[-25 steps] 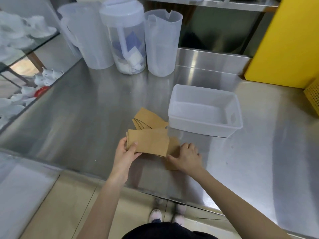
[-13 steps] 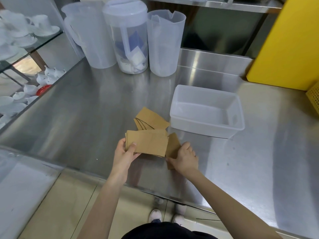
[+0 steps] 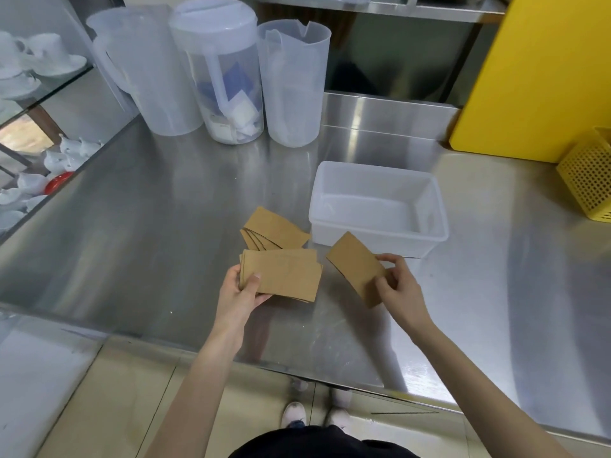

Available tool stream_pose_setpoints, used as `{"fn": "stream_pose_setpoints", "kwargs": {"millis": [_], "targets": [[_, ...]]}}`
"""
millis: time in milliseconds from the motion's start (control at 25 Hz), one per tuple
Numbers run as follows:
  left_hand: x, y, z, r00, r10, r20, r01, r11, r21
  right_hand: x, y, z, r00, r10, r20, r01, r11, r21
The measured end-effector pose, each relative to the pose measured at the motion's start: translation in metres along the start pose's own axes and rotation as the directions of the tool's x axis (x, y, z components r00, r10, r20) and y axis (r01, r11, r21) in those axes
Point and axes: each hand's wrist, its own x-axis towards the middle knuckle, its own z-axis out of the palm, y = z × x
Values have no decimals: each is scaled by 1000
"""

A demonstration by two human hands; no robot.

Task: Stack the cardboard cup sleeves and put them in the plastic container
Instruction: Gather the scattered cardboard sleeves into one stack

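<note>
**Listener:** Which containers can you see, and what is in each?

**Operator:** Just beyond my right hand (image 3: 398, 285) I see a white plastic container (image 3: 429, 206) on the steel counter (image 3: 148, 226). It is rectangular, open-topped, and nothing is in it. Far beyond my left hand (image 3: 239, 292), at the back of the counter, stand three translucent pitchers. The left pitcher (image 3: 145, 74) looks bare inside. The middle pitcher (image 3: 220, 71) has a lid and holds blue and white paper packets. I cannot tell what is in the right pitcher (image 3: 294, 84). Far to the right of my right hand sits a yellow perforated basket (image 3: 588, 183); its inside is hidden from me.

**Listener:** And the sleeves?

**Operator:** They are flat, brown cardboard pieces, slightly curved along their long edges. My left hand is clamped on a stack of sleeves (image 3: 284, 276), thumb on top, fingers underneath, held just above the counter. My right hand pinches a single sleeve (image 3: 355, 266) by one end, tilted, its far corner near the container's front wall. The two held pieces are apart. A fanned pile of sleeves (image 3: 276, 229) lies on the counter just beyond my left hand, beside the container.
</note>
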Motion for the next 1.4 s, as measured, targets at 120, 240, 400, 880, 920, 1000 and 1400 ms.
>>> {"fn": "stream_pose_setpoints", "kwargs": {"millis": [120, 240, 400, 880, 920, 1000, 1400], "targets": [[1, -2, 8, 999, -5, 33, 5, 1000, 18, -2, -8, -9, 998, -61, 0, 61, 997, 55], [0, -4, 17, 998, -6, 64, 5, 1000, 19, -7, -18, -6, 982, -163, 91, 161, 987, 23], [2, -9, 26, 995, -33, 90, 28, 998, 52, -11, -23, 6, 959, -215, 183, 234, 968, -87], [-4, -16, 48, 984, -85, 157, 78, 995, 55, -7, -16, 20, 965, -196, 172, 226, 959, -174], [-5, -16, 50, 984, -84, 160, 76, 995, 58, -6, -15, 20, 965, -202, 170, 232, 956, -180], [-6, -16, 51, 983, -83, 163, 72, 995, 69, -6, -13, 20, 965, -205, 165, 235, 953, -191], [-12, -13, 57, 981, -86, 173, 71, 993, 90, -12, -1, 3, 999, -23, 45, 26, 997, -73]]}}
